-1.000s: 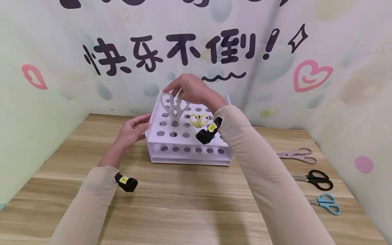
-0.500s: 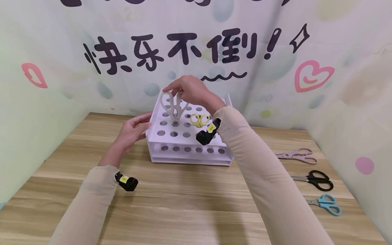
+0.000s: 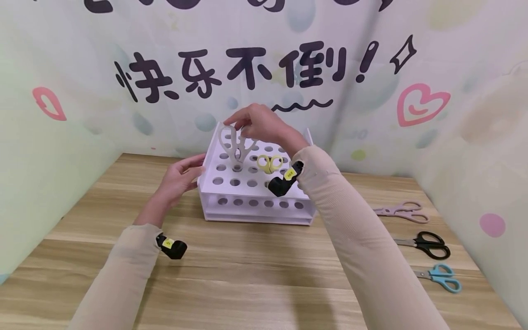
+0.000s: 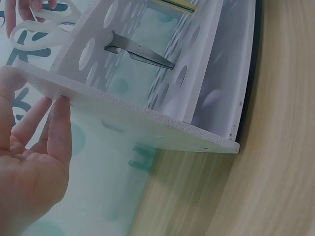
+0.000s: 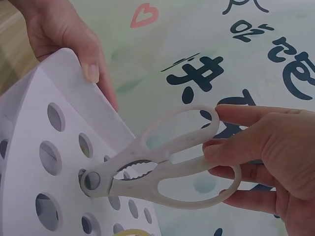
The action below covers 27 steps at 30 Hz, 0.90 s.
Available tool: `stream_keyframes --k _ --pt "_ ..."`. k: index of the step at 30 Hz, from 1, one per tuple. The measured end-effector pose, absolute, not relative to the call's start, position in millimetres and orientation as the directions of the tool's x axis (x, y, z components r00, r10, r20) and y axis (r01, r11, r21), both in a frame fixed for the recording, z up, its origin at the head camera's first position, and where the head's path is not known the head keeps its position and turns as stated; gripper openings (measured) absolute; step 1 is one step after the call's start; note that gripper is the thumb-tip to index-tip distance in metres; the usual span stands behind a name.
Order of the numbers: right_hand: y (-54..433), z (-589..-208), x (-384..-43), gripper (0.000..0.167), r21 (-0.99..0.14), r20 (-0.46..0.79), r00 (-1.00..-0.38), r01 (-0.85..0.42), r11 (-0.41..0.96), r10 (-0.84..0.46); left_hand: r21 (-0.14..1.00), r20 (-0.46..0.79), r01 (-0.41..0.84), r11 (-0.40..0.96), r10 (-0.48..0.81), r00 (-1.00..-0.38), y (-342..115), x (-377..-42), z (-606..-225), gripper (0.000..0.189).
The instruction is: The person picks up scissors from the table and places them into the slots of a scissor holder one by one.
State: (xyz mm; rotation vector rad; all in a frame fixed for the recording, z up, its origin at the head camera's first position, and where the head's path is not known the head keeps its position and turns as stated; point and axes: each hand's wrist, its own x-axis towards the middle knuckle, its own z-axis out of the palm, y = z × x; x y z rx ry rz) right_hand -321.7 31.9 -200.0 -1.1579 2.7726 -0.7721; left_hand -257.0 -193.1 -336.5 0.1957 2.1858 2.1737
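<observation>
My right hand [image 3: 261, 123] holds pale grey-white scissors [image 5: 142, 189] by their finger loops, thumb and fingers at the loops. The scissors stand handles-up in a hole of the white holed rack [image 3: 243, 191]. Below the top plate, the left wrist view shows their metal blade [image 4: 142, 53] reaching a hole in the lower plate. At the rack's left side, my left hand [image 3: 175, 178] grips the side panel, with the thumb at its edge and fingertips against the outer face. Yellow-handled scissors [image 3: 269, 169] also stand in the rack, just right of the white pair.
Right of the rack lie pink scissors [image 3: 406, 211], black-handled scissors [image 3: 431, 245] and blue-handled scissors [image 3: 444, 276] on the wooden table [image 3: 231, 275]. My right sleeve [image 3: 354, 229] hides part of their blades. A printed cloth wall [image 3: 198, 27] stands close behind the rack.
</observation>
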Motion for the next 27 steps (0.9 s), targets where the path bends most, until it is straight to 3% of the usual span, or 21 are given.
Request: stream_keyframes --k 6,27 --pt "37 -198 -321 0.040 -0.472 0.151 -0.710 -0.663 0.581 -0.688 0.998 0.051 0.054 0.016 0.124 -0.991 -192 -256 -336 0.053" --pt "88 -185 -313 0.037 -0.449 0.141 -0.757 -0.623 0.640 -0.638 0.997 0.041 0.048 0.059 0.117 -0.992 -192 -254 -335 0.054"
